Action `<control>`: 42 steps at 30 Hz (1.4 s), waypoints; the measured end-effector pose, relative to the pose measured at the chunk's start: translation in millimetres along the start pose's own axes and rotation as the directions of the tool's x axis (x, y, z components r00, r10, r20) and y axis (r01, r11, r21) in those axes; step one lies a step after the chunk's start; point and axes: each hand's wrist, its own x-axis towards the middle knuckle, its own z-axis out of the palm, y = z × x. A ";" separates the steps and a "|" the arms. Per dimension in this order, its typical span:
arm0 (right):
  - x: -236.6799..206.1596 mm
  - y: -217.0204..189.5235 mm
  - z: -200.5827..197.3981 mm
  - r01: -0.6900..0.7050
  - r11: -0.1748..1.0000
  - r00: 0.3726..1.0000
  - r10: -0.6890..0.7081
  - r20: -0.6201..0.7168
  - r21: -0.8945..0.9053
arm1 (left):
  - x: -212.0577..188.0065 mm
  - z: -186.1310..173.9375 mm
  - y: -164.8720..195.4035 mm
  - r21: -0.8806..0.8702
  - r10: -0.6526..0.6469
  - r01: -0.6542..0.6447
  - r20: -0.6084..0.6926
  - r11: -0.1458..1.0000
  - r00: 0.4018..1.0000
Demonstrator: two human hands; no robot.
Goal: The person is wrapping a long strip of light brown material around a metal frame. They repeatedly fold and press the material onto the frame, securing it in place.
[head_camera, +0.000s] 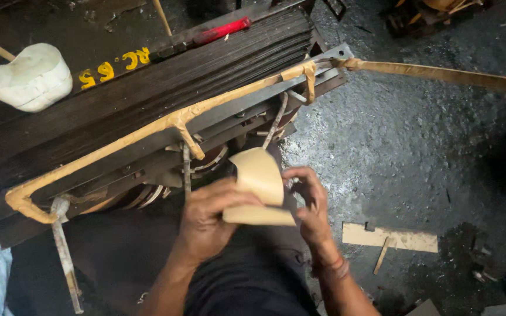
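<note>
Centrally, just below the big dark laminated steel core (147, 99): curved tan strip of stiff insulating paperboard (259, 187), bent into an S-like fold, held between both hands. Left hand (206, 222) gripping the lower flap, fingers wrapped and pressed together over the strip's left edge, thumb on top. Right hand (311, 205) at the strip's right edge, fingertips pinching it lightly, the other fingers loosely curled. Held close in front of the core, presumably so the bend can be shaped against the windings; judgement only.

Core: stacked thin dark plates, ribbed side face, greasy matt look, yellow painted marks on top. Along its near edge, a long yellowish paper-wrapped lead (147, 131), crinkled wrap, bent at a corner at the core's left end and running off past the core's right end. Flat grey steel clamp bar (253, 105) under that lead. Below the core, partly hidden, rounded coil windings (206, 161) with pale bands.

On top of the core, left: white dented plastic tub (27, 76). Top, towards the back: red-handled tool (221, 30).

Right of the core: dark, oily, glistening floor (405, 158); on it a flat rectangular offcut of tan board (390, 237) with a thin wooden stick (380, 256) lying against it.
</note>
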 end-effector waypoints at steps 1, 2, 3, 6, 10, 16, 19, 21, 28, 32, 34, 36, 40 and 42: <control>4.5 1.7 -3.0 -0.037 0.994 0.995 0.027 0.095 0.101 | -5.0 -1.2 -3.4 -0.037 0.018 -0.015 0.091 0.999 0.996; 9.3 2.4 -5.0 -0.084 0.977 0.980 0.046 0.191 0.197 | -10.1 1.0 -6.9 0.007 -0.007 0.006 0.119 1.000 0.993; 13.4 2.4 -5.2 -0.111 0.964 0.987 0.079 0.138 0.243 | -13.3 6.2 -11.6 0.052 -0.027 0.020 0.146 0.998 0.989; 26.8 -1.3 -2.2 -0.151 0.939 0.987 0.160 -0.004 0.309 | -22.6 15.3 -21.5 0.050 -0.086 0.079 0.152 0.996 0.985; 37.6 -9.6 -3.7 -0.147 0.948 0.965 0.200 -0.169 0.283 | -28.9 11.3 -25.6 -0.017 -0.324 0.326 0.078 0.945 0.943; 29.8 -7.8 -11.4 0.005 0.997 0.979 0.010 -0.202 0.073 | -11.0 1.6 -20.3 0.314 0.102 -0.083 -0.045 0.946 0.994; 24.8 -4.8 -11.9 -0.014 1.000 0.998 0.015 -0.064 0.009 | 4.7 8.4 -20.0 0.129 -0.001 0.006 -0.038 0.992 0.999; 22.9 -4.7 -13.2 -0.035 0.999 0.999 0.036 -0.023 0.017 | 13.7 13.0 -23.0 0.000 -0.150 0.151 -0.056 0.989 0.987; 25.6 -14.6 -31.3 -0.059 0.997 0.997 0.061 0.039 -0.055 | 22.2 9.2 -38.7 -0.200 -0.147 0.141 -0.013 0.970 0.989; 33.9 -21.2 -30.3 0.025 0.998 0.998 -0.029 0.055 0.064 | 23.0 13.4 -35.9 -0.042 -0.242 0.239 -0.094 0.970 0.966; 39.0 -26.1 -23.2 0.117 0.989 0.993 -0.116 0.021 -0.095 | 25.5 17.5 -33.1 0.034 -0.257 0.264 -0.139 0.964 0.956; 45.0 -33.1 -16.5 0.147 0.971 0.985 -0.162 -0.066 -0.189 | 27.0 18.1 -32.8 0.095 -0.331 0.336 -0.056 0.937 0.942; 57.0 -56.9 -29.9 0.232 0.899 0.910 -0.336 -0.243 -0.371 | 15.5 1.4 -42.9 0.164 -0.145 0.120 0.153 0.979 0.977; 60.0 -71.5 -54.4 0.251 0.920 0.872 -0.350 -0.343 -0.300 | -2.1 -12.8 -50.2 0.267 -0.115 0.053 0.221 0.962 0.969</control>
